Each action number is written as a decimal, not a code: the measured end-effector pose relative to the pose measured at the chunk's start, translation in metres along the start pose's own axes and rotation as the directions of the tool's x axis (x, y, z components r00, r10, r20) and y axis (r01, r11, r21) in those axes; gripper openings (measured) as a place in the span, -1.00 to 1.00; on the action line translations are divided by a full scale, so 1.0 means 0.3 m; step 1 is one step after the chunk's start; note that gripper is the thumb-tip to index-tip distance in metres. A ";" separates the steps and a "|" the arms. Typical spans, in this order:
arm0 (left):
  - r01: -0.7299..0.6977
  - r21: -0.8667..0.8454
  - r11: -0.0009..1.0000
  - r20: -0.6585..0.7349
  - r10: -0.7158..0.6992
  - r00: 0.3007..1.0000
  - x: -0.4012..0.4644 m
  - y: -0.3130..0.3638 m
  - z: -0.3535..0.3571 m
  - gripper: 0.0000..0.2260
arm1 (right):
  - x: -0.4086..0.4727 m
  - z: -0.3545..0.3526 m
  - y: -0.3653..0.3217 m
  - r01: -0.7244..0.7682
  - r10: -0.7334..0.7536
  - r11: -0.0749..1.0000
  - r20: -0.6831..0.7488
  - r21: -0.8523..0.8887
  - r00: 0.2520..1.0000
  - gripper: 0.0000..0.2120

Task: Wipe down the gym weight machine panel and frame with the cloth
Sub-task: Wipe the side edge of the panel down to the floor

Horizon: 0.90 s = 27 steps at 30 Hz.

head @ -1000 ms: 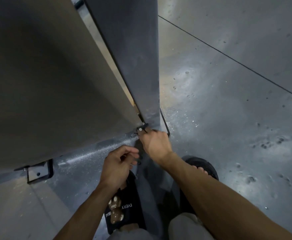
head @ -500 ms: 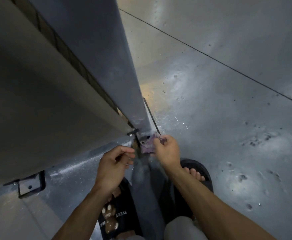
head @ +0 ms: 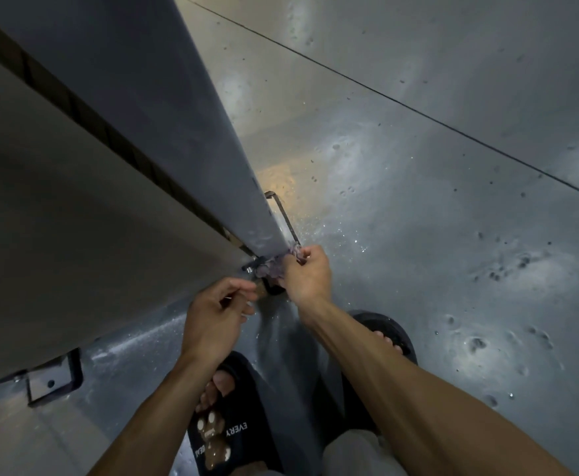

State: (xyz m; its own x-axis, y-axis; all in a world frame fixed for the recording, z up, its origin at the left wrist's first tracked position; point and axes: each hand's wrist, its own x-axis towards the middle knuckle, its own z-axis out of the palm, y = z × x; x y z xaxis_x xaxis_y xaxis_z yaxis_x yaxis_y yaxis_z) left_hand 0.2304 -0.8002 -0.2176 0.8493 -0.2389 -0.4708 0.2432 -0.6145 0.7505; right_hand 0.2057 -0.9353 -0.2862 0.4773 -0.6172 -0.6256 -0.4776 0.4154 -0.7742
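The right hand (head: 307, 274) has its fingers closed on a crumpled purple-grey cloth (head: 276, 266), pressed to the bottom corner of the grey metal upright frame post (head: 164, 132), beside the wide pale flat panel (head: 58, 207). The left hand (head: 212, 321) hovers just below, fingers loosely curled, empty as far as can be seen. Black slippers (head: 233, 438) stand on the speckled grey floor (head: 453, 269).

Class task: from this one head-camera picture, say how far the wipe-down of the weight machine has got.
Done: nothing can be confirmed; no wiped area shows. In hand: the right hand presses the purple cloth against the bottom corner of the grey frame, by a bolt. The left hand is curled just below, its grip unclear. Left: seemingly the beige panel and the floor bracket.
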 end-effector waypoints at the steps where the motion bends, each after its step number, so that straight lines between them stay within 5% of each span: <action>1: -0.002 -0.001 1.000 0.001 0.002 1.000 -0.004 -0.004 0.000 -0.72 | -0.016 0.000 0.002 0.045 -0.045 0.998 0.005 0.037 0.999 -0.86; 4: -0.003 -0.008 1.000 0.006 0.003 1.000 -0.009 -0.013 -0.001 -0.71 | -0.059 -0.014 0.009 0.161 -0.165 0.980 0.033 0.114 0.986 -0.87; 9: -0.002 -0.007 1.000 0.010 0.002 1.000 -0.017 0.003 -0.012 -0.73 | -0.049 -0.021 -0.009 0.078 -0.081 0.992 0.026 0.100 0.996 -0.84; 15: -0.001 -0.017 1.000 0.021 0.001 1.000 -0.019 0.019 -0.004 -0.74 | -0.108 -0.053 -0.061 0.136 -0.147 0.961 0.028 0.240 0.989 -0.89; 18: -0.001 -0.022 1.000 0.025 0.001 1.000 -0.018 0.026 -0.005 -0.74 | -0.118 -0.085 -0.091 0.090 -0.121 0.938 0.075 0.334 0.990 -0.92; 23: -0.003 -0.038 0.999 0.023 0.004 1.000 -0.020 0.035 -0.007 -0.73 | -0.096 -0.049 -0.076 -0.084 0.069 0.971 0.076 0.225 0.995 -0.87; 27: 0.000 -0.034 0.999 0.017 0.001 1.000 -0.018 0.025 -0.016 -0.73 | -0.127 -0.054 -0.112 -0.045 0.005 0.950 0.129 0.308 0.992 -0.88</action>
State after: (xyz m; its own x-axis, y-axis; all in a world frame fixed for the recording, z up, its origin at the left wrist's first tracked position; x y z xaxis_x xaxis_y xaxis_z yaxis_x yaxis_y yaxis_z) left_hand 0.2300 -0.7999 -0.2071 0.8415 -0.2518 -0.4781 0.2589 -0.5888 0.7657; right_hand 0.1916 -0.9366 -0.2348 0.5664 -0.5237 -0.6364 -0.2483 0.6278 -0.7377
